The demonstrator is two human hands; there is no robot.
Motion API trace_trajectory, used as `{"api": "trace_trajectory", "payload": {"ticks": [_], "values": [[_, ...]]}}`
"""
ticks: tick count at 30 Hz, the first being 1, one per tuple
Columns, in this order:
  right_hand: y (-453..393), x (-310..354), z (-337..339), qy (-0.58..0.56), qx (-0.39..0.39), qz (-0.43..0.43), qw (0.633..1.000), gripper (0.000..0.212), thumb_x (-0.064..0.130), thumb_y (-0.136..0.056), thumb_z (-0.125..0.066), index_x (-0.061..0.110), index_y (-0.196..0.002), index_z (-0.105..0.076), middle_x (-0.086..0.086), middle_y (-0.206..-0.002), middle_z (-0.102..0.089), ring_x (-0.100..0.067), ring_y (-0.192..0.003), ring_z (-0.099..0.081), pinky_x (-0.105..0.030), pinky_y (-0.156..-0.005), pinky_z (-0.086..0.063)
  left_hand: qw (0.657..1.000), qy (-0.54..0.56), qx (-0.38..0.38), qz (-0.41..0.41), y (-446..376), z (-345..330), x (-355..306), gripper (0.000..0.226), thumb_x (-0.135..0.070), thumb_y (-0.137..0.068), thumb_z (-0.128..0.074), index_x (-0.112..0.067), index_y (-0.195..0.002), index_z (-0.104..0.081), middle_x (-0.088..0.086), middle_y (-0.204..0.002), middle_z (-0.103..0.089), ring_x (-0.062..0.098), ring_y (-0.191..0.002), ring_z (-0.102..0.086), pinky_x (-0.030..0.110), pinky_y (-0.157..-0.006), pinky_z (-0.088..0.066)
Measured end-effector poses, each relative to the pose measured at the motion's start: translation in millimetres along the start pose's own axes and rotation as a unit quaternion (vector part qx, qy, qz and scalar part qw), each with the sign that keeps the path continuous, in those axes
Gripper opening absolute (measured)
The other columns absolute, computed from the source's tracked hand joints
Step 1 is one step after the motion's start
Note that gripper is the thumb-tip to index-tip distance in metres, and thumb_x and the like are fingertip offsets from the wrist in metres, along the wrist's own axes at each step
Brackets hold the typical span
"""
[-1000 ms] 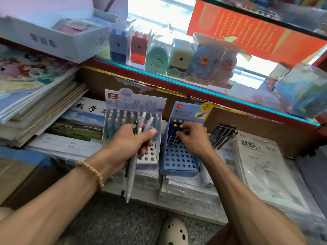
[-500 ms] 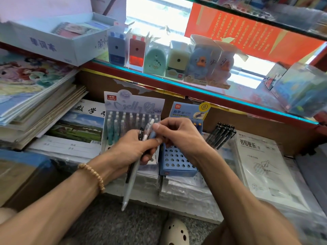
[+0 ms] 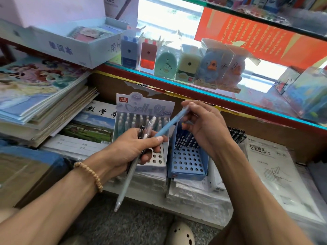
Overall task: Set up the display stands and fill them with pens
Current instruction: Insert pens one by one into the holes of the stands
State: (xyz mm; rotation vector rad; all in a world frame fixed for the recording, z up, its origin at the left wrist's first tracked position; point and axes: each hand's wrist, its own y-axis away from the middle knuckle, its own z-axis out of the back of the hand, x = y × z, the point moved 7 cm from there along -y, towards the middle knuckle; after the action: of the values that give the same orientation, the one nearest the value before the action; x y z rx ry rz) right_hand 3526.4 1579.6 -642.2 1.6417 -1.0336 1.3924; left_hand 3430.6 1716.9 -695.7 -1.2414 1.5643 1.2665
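Since half a second ago, the right hand [image 3: 203,128] has drawn one slim pale-blue plastic pen [image 3: 170,123] up and out toward one o'clock; its fingers pinch the top end. At left, the left hand [image 3: 131,149] grips a bundle of smooth translucent pens [image 3: 127,181]. Best to lift clear, turn the tip down, then aim for a round hole in the blue perforated cardboard stand [image 3: 187,161] at five o'clock
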Motion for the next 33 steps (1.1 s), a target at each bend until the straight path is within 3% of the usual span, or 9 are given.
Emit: {"api": "trace_trajectory", "payload": {"ticks": [4, 7, 12, 16, 19, 23, 33], "values": [[-0.3, -4.5, -5.8, -0.025, -0.006, -0.007, 1.000, 0.022, 0.010, -0.103, -0.046, 0.003, -0.104, -0.067, -0.004, -0.081, -0.063, -0.015, -0.070, -0.060, -0.027, -0.063, -0.055, 0.999, -0.016, -0.038, -0.009, 2.2, 10.4, 0.8, 0.018, -0.015, -0.094, -0.061, -0.002, -0.103, -0.070, 0.001, -0.067, -0.060, 0.007, -0.044, -0.043, 0.014, -0.041, -0.036], [0.3, -8.6, -7.0, 0.011, -0.018, -0.001, 1.000, 0.016, 0.013, -0.096, -0.060, 0.007, -0.111, -0.064, -0.005, -0.087, -0.067, -0.015, -0.071, -0.065, -0.026, -0.066, -0.057, 0.997, -0.037, -0.064, -0.020, 1.4, 13.9, -0.6, 0.016, -0.014, -0.095, -0.061, -0.004, -0.102, -0.070, 0.001, -0.066, -0.060, 0.007, -0.044, -0.042, 0.014, -0.041, -0.035], [2.9, -10.5, 1.1, 0.014, -0.056, -0.003, 0.998, 0.012, 0.011, -0.089, -0.069, 0.006, -0.099, -0.065, -0.006, -0.084, -0.075, -0.017, -0.072, -0.071, -0.022, -0.062, -0.056, 0.995, -0.053, -0.080, -0.025, 3.0, 15.5, 1.9, 0.016, -0.017, -0.094, -0.062, -0.005, -0.102, -0.070, 0.000, -0.065, -0.060, 0.007, -0.045, -0.043, 0.015, -0.043, -0.036], [2.4, 6.5, 25.8, 0.000, -0.121, 0.045, 0.992, 0.006, 0.011, -0.089, -0.068, 0.009, -0.095, -0.065, -0.008, -0.092, -0.075, -0.015, -0.076, -0.072, -0.022, -0.064, -0.056, 0.986, -0.041, -0.154, -0.041, 4.0, 29.1, -1.7, 0.019, -0.018, -0.094, -0.062, -0.003, -0.103, -0.068, 0.001, -0.065, -0.057, 0.006, -0.045, -0.045, 0.015, -0.042, -0.038], [1.4, 5.7, 30.0, 0.156, -0.160, 0.107, 0.969, 0.008, 0.010, -0.087, -0.073, 0.010, -0.092, -0.067, -0.006, -0.089, -0.072, -0.015, -0.078, -0.073, -0.025, -0.070, -0.059, 0.976, -0.008, -0.212, -0.045, 6.6, 42.8, -1.3, 0.020, -0.020, -0.095, -0.060, -0.003, -0.103, -0.066, -0.001, -0.064, -0.055, 0.004, -0.045, -0.047, 0.016, -0.043, -0.040], [-4.9, -14.1, 20.7, 0.364, -0.172, 0.144, 0.904, 0.010, 0.018, -0.085, -0.078, 0.014, -0.089, -0.070, 0.006, -0.081, -0.068, -0.009, -0.076, -0.068, -0.027, -0.071, -0.060, 0.968, 0.030, -0.243, -0.054, 8.5, 45.0, -3.2, 0.017, -0.022, -0.098, -0.058, -0.006, -0.095, -0.065, -0.002, -0.062, -0.054, 0.004, -0.045, -0.048, 0.015, -0.044, -0.042], [-21.3, -37.9, 0.3, 0.439, -0.134, 0.157, 0.875, 0.011, 0.021, -0.086, -0.077, 0.017, -0.093, -0.068, 0.012, -0.079, -0.064, -0.003, -0.075, -0.063, -0.022, -0.072, -0.056, 0.960, 0.035, -0.268, -0.075, 11.9, 55.5, -7.4, 0.018, -0.022, -0.098, -0.058, -0.004, -0.099, -0.063, -0.001, -0.065, -0.053, 0.005, -0.048, -0.049, 0.015, -0.045, -0.044]]}}
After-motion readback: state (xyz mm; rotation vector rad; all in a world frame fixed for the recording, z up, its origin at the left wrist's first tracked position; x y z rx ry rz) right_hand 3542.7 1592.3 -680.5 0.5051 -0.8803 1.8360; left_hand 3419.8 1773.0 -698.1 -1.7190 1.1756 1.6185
